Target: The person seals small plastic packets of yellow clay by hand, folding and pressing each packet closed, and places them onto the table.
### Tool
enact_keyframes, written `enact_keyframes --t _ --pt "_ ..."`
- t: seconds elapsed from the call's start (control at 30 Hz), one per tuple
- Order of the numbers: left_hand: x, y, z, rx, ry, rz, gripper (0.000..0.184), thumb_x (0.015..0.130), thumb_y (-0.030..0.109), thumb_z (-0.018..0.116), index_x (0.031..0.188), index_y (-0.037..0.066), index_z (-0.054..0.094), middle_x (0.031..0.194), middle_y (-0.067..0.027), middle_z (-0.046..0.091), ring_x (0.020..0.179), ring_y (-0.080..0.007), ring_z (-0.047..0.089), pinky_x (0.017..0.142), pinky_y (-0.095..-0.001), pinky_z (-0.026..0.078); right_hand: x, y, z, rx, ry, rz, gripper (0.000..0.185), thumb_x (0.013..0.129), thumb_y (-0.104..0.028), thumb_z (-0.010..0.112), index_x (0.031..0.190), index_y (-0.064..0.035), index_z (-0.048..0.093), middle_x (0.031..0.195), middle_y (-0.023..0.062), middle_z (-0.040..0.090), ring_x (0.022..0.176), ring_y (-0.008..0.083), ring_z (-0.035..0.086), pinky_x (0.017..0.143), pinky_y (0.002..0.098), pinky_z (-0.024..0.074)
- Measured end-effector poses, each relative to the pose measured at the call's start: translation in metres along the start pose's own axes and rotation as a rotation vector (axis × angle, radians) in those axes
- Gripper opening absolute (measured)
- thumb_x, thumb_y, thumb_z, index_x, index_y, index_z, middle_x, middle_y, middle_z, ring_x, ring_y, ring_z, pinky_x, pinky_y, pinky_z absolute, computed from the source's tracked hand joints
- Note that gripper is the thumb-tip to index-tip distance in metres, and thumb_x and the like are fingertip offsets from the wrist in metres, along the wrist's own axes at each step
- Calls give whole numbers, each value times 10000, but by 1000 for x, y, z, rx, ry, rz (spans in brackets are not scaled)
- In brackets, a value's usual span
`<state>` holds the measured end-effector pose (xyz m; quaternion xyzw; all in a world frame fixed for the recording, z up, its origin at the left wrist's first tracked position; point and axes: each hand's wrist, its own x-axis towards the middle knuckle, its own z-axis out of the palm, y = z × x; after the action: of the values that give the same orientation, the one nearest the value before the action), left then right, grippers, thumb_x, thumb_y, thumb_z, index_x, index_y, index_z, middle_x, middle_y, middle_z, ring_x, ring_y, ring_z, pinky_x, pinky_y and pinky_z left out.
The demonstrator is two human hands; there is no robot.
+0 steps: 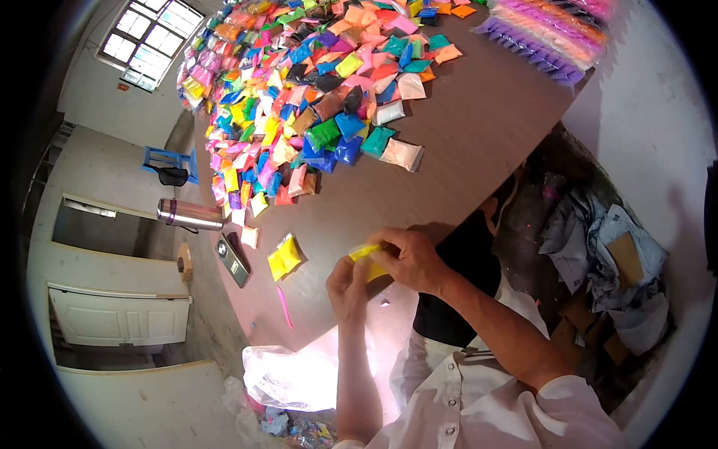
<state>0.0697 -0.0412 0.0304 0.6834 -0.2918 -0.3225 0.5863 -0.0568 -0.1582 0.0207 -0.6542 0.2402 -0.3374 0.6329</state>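
My left hand [348, 288] and my right hand [411, 260] are close together over the near part of the table. Both are closed with their fingertips on a yellow packet [363, 251], partly hidden by the fingers. To the left of my hands, another yellow packet [284, 258] with a clear edge lies flat on the brown tabletop [464, 150]. Below that packet is a thin pink plastic stick [285, 307]. A tiny pale bit [385, 303] rests just under my hands.
Many small colourful packets [321, 135] cover the far left of the table. A steel thermos [189, 214] and a phone [233, 260] lie at its left edge. Purple and orange bundles [538, 45] sit at the far right. Clear plastic [292, 378] spreads at the near edge.
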Motion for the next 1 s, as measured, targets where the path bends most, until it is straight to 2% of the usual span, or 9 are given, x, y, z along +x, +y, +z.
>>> enact_keyframes --t 0.07,0.13,0.23,0.33,0.47,0.53,0.73,1.0 --pt "1 3 3 13 -17 -8 236 1003 151 664 1141 -36 708 1030 -56 732 931 -114 659 862 -263 508 1 3 1 27 25 -14 144 937 -72 693 1063 -5 673 927 177 708 811 267 704 746 365 549" --pt "0 8 7 40 -29 0 222 1025 181 667 1106 -21 713 935 -15 705 848 -81 610 800 -258 488 1 5 1 55 44 12 125 934 -47 684 1050 -5 670 923 176 699 808 263 698 743 367 544" --pt "3 16 5 63 -86 -10 215 1022 183 681 1106 -12 712 933 -18 706 827 -78 613 770 -240 480 1 2 2 35 69 -30 126 926 -55 691 1039 -5 671 915 174 695 801 272 693 741 370 541" --pt "2 9 5 1 -45 -8 207 1020 188 691 1104 -1 708 933 -19 710 815 -69 614 749 -227 477 1 1 2 -25 53 -43 153 923 -72 694 1059 -8 668 920 176 696 806 288 703 744 378 546" --pt "2 0 1 -41 -18 30 204 1020 194 697 1097 5 705 936 -24 715 809 -67 618 738 -225 482 1 -7 0 -82 13 -96 183 929 -95 693 1089 -12 661 950 179 709 826 299 720 756 383 558" --pt "4 -3 -3 5 -34 39 219 1016 181 699 1128 -7 705 950 -29 719 816 -74 626 747 -229 490 0 -9 -2 -37 -39 -3 200 941 -106 683 1119 -17 657 979 179 722 852 305 734 773 385 569" --pt "5 6 -2 18 -93 -21 276 988 144 729 1192 -38 695 979 -42 728 834 -79 635 764 -230 497 2 3 0 51 31 4 203 935 -58 684 1134 -21 662 985 171 729 849 276 742 776 366 571" --pt "5 4 -1 8 -70 -12 242 985 159 752 1126 -30 698 944 -26 726 796 -67 630 727 -220 492 1 -5 -1 -14 36 -23 221 919 -78 715 1128 -26 668 961 170 733 850 262 747 774 359 574"
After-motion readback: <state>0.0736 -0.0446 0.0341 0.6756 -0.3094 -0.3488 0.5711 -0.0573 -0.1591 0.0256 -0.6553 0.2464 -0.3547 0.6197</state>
